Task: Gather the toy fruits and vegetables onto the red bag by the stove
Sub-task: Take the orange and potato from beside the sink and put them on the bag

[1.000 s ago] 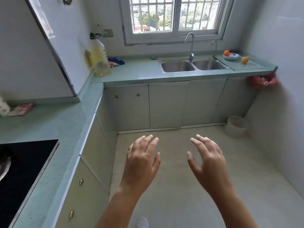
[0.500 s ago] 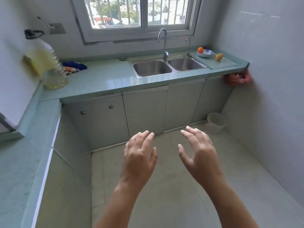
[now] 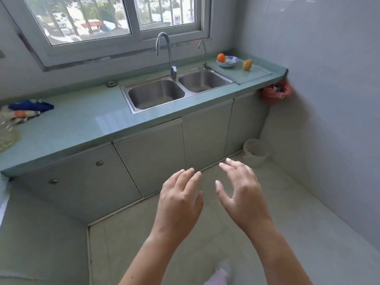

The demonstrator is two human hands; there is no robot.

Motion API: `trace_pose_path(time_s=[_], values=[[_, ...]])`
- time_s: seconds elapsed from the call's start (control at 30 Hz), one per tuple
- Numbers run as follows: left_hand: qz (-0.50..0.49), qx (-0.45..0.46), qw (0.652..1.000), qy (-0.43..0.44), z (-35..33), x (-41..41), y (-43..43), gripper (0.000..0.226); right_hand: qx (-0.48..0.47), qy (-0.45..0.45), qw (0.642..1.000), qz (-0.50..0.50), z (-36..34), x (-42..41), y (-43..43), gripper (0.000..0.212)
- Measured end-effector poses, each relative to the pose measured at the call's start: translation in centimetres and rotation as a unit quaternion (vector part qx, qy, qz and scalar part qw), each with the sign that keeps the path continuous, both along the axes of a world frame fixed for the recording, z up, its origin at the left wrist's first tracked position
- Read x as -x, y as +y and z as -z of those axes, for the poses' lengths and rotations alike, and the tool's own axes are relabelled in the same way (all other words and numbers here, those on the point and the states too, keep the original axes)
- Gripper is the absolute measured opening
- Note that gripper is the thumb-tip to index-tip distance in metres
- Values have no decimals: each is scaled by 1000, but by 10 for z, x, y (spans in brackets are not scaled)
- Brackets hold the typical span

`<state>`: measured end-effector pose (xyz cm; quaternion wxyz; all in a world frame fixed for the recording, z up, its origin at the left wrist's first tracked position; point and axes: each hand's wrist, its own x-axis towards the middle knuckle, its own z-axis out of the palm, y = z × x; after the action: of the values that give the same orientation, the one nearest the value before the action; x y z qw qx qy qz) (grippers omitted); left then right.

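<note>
Both hands are held out over the floor, empty, fingers spread and loosely curled: the left hand [image 3: 181,199] palm down, the right hand [image 3: 241,194] beside it, apart. The toys lie well beyond them, at the table's [image 3: 82,124] far right end past the sink [image 3: 176,89]. An orange fruit [image 3: 221,57] sits in a small bowl [image 3: 231,62]; 1 yellow fruit [image 3: 247,64] stands upright just beside it.

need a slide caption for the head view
Both bare hands, left and right, empty, facing orange toy fruit in patterned bowl and yellow toy fruit.
</note>
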<state>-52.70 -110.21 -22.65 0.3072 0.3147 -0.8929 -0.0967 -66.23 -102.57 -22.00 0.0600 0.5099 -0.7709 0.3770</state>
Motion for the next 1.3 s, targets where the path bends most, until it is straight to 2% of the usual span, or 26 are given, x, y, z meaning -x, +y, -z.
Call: trace_pose_path(time_s=[0.33, 0.57, 0.73, 1.03, 1.17, 1.3], values=[[55, 45, 997, 14, -39, 201, -91, 40, 10, -3, 996, 89, -28, 190, -64, 48], [60, 37, 997, -39, -27, 273, -132, 42, -13, -2, 993, 118, -11, 254, -95, 47], [77, -12, 996, -40, -13, 323, -175, 45, -29, -1, 991, 132, 0, 297, -138, 46], [63, -42, 997, -7, -6, 424, -333, 45, -93, 9, 988, 123, -10, 397, -291, 47], [48, -49, 997, 20, -11, 458, -409, 44, -97, 6, 990, 101, -27, 436, -370, 48], [57, -77, 994, 47, -11, 487, -456, 45, -103, -9, 990, 97, -22, 465, -412, 49]])
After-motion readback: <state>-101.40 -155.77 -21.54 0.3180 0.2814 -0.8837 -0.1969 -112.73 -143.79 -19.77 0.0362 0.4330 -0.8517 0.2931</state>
